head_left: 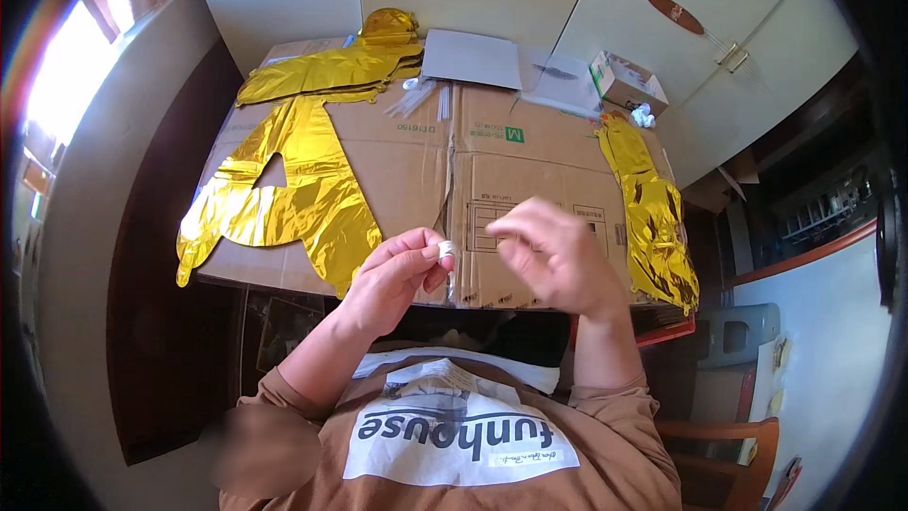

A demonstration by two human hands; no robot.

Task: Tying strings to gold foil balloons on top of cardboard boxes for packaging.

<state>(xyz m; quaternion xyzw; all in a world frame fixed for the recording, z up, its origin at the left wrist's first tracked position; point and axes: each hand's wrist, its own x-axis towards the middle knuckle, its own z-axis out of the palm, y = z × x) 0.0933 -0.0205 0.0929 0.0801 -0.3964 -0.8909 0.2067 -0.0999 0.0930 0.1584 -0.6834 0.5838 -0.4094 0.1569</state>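
Note:
My left hand is closed in front of my chest, near the front edge of the cardboard. Between its thumb and fingers is a small white roll, perhaps of ribbon or string. To its right, my right hand is raised with fingers bent and thumb close to them; whatever they may pinch is too small to make out. On the left lies a gold foil letter-A balloon, flat. Behind it is a stack of flat gold foil balloons. Another flat gold foil balloon lies along the right edge.
Flattened cardboard covers the table. Toward its back are clear strips, a white roll, a grey-white sheet and a small open box beside crumpled white material. A wooden chair stands at right.

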